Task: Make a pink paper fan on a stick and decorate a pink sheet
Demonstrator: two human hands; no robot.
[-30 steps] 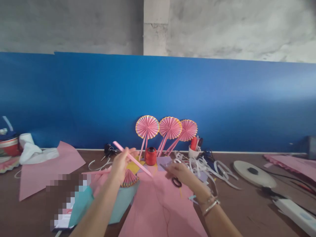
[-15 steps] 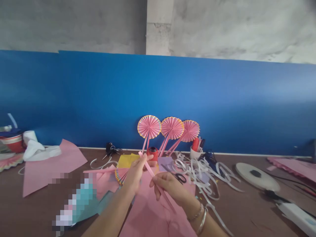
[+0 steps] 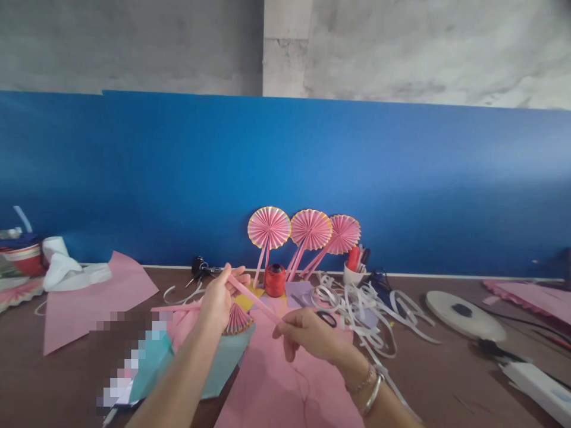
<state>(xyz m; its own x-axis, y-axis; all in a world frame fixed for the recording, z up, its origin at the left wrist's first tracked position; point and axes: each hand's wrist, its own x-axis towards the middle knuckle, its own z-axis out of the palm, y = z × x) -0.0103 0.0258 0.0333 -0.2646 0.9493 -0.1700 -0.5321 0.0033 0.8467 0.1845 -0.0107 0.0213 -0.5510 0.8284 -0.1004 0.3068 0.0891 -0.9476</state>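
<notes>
A narrow pink paper strip [image 3: 255,299] slants between my two hands above the pink sheet [image 3: 276,380]. Its upper end is pinched by my left hand [image 3: 223,297], thumb on top and the other fingers curled behind. My right hand [image 3: 306,334] grips the lower end between thumb and fingertips. Under my left wrist lies a pleated pink fan [image 3: 238,320] with a coloured edge, partly hidden by the arm. Beyond the strip stands a red spool of thread [image 3: 275,280]. A red thread [image 3: 306,392] trails on the pink sheet below my right hand.
Three round paper fans [image 3: 311,230] lean on the blue partition [image 3: 200,178]. White strips [image 3: 366,315] lie tangled right of my right hand, near black scissors [image 3: 329,319] and a pen cup [image 3: 353,274]. Farther right are a white disc [image 3: 464,315] and a power strip [image 3: 539,389].
My left hand has moved left and slightly up, away from the right hand. More of the strip now shows between them, and the red spool and pleated fan are less covered.
</notes>
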